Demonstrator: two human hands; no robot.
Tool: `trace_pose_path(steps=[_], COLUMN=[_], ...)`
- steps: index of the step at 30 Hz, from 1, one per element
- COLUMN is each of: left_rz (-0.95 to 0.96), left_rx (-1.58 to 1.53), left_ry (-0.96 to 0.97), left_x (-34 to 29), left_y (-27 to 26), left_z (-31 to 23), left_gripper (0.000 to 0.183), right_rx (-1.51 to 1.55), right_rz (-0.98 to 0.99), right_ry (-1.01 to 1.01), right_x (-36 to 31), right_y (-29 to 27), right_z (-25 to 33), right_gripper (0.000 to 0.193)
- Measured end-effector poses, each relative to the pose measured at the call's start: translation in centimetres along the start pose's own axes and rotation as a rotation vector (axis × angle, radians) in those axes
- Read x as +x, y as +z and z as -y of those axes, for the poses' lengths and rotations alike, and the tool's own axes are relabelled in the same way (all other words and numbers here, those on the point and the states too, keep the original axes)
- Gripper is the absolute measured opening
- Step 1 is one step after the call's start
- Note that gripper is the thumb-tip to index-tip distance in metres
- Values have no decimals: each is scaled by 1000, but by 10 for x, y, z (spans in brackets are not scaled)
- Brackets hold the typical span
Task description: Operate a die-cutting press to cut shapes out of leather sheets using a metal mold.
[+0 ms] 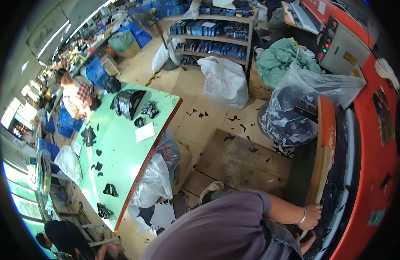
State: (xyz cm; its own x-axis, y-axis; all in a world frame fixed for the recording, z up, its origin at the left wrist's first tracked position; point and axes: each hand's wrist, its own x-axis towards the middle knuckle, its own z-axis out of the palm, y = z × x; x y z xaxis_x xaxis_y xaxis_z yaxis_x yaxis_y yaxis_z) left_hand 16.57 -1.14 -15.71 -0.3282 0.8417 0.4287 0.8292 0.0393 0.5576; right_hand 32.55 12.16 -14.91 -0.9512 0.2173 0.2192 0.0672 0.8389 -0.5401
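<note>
My left hand [312, 217], with a bracelet at the wrist, is closed at the lower end of a wooden board edge [320, 173], beside the black work surface of a red machine [368, 173]. What its fingers hold, if anything, is hidden. Just below it, my right hand [307, 242] shows only in part, its fingers curled near the same surface. I cannot make out anything in them. Black scraps lie along the machine's black bed [329, 203], next to a pale rail [348, 173].
A green table [126, 160] with black cut pieces stands left. Clear bags [152, 184] lean at its edge. A wooden platform [241, 160] with scraps lies on the floor. Beyond are a scrap-filled bag [289, 115], a white sack [226, 82] and shelves [208, 39]. Two people sit left.
</note>
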Motion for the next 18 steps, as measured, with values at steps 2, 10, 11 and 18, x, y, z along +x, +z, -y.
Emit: trace_pose_path(steps=[2, 10, 11, 18], left_rz=[27, -79, -183, 6], left_rx=[9, -21, -28, 77], left_ry=[13, 247, 332, 459], left_x=[8, -15, -16, 10], left_y=[-4, 0, 6, 44], left_z=[-4, 19, 22, 33], left_gripper=[32, 35, 33, 37], right_rx=[-197, -480, -472, -388], right_rz=[-106, -84, -59, 188], right_ry=[-475, -1079, -1070, -990], right_x=[11, 16, 19, 41], right_y=[-12, -9, -7, 15], right_z=[-28, -21, -15, 15], right_gripper=[60, 56, 56, 56])
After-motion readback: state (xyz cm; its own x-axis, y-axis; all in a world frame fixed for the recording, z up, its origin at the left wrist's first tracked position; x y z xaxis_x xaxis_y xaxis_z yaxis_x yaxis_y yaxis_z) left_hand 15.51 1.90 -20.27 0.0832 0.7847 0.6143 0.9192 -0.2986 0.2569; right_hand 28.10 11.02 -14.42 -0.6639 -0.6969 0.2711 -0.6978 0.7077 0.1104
